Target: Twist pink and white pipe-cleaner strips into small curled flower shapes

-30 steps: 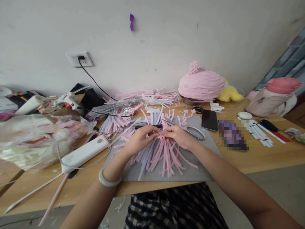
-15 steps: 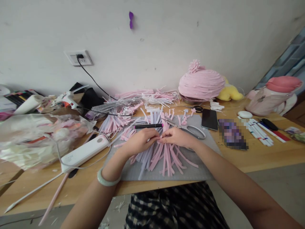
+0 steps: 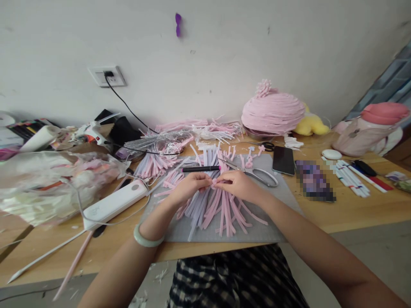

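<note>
The left hand [image 3: 192, 187] and right hand [image 3: 240, 185] are pinching a small pink piece [image 3: 214, 183] over the mat [image 3: 283, 188] and mostly hiding it. Pink strips [image 3: 228, 214] are fanning toward the mat's near edge, and the right hand is partly covering scissors [image 3: 249, 173].

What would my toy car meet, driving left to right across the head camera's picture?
Plastic bag → bracelet → left hand → little pink piece → right hand → black phone → pink-topped bottle.
</note>
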